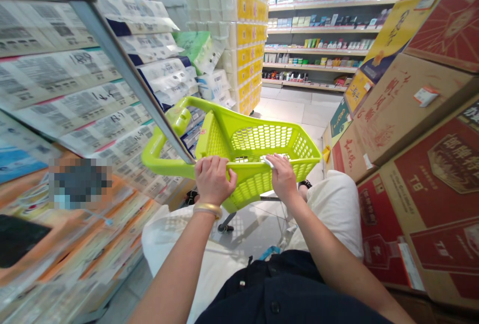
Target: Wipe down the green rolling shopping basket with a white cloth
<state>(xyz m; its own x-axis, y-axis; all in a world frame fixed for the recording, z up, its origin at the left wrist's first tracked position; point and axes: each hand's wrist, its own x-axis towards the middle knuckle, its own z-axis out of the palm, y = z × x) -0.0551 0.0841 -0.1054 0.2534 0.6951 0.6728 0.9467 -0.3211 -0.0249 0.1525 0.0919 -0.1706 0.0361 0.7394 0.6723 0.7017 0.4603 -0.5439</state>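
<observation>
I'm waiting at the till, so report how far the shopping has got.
Done: little; the green cart looks empty. In hand: the left hand is closed on its near rim, and the right hand lies there on a white slip. Left: seemingly all the picking; the wrapped packs sit stacked beside.

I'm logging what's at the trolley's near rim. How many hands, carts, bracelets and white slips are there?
hands: 2 (left hand, right hand)
lime-green cart: 1
gold bracelet, left wrist: 1
white slip, under the right fingers: 1
Total: 5
</observation>
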